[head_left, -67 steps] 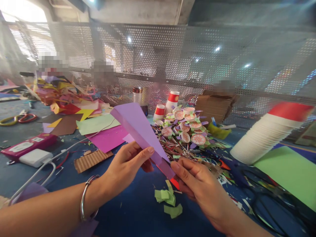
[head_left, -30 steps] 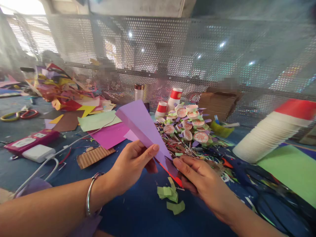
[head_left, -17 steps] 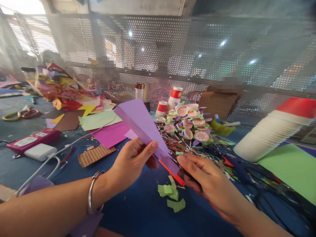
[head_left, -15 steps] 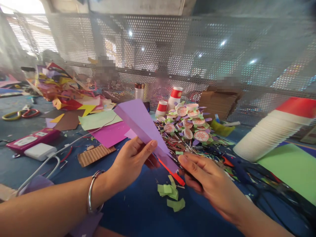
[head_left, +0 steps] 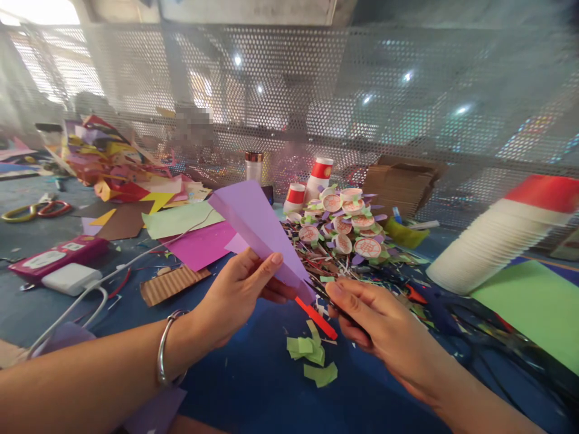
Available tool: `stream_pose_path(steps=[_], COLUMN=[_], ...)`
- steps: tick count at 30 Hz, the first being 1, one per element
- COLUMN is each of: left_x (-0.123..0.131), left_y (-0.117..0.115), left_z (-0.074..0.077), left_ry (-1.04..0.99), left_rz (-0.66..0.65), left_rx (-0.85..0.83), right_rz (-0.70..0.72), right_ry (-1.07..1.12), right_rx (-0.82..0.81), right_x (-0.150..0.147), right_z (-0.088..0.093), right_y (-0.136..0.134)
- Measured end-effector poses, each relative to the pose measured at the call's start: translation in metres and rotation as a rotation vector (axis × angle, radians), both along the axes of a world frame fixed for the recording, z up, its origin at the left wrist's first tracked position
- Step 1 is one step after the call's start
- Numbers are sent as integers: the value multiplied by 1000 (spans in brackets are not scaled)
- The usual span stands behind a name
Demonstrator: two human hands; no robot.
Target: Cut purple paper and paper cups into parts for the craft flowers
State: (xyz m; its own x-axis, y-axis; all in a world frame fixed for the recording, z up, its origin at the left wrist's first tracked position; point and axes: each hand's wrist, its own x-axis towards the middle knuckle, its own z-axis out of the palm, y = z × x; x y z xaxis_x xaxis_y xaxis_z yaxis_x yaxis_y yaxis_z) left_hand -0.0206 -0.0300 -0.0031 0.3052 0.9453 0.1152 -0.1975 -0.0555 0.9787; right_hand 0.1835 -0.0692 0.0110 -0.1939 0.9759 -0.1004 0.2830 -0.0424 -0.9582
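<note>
My left hand pinches a folded sheet of purple paper between thumb and fingers, tilted above the table. Dark-bladed scissors are gripped in my right hand, their tips touching the paper's lower right end. My right fingers cover most of the scissors' handles. Below the paper lies a bright red-orange stick, partly hidden behind it. Several green paper scraps lie on the blue tabletop between my hands.
Behind my hands is a heap of small round paper pieces with red patterns. A stack of paper cups leans at right over green paper. On the left are a magenta power strip, cable, other scissors and a colored paper pile.
The lower right end of the purple paper is shorter, and a strip that hung there is gone from it. More of the red-orange stick's surroundings shows. Both hands stay nearly in place.
</note>
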Motion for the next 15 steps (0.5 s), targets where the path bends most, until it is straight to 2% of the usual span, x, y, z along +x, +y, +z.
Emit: stream_pose_path(steps=[15], left_x=[0], left_y=[0], left_z=[3], left_ry=[132], left_rz=[52], left_rx=[129], right_rz=[75], right_ry=[2], right_rx=[-26], right_x=[-2], right_z=[-3], right_y=[0])
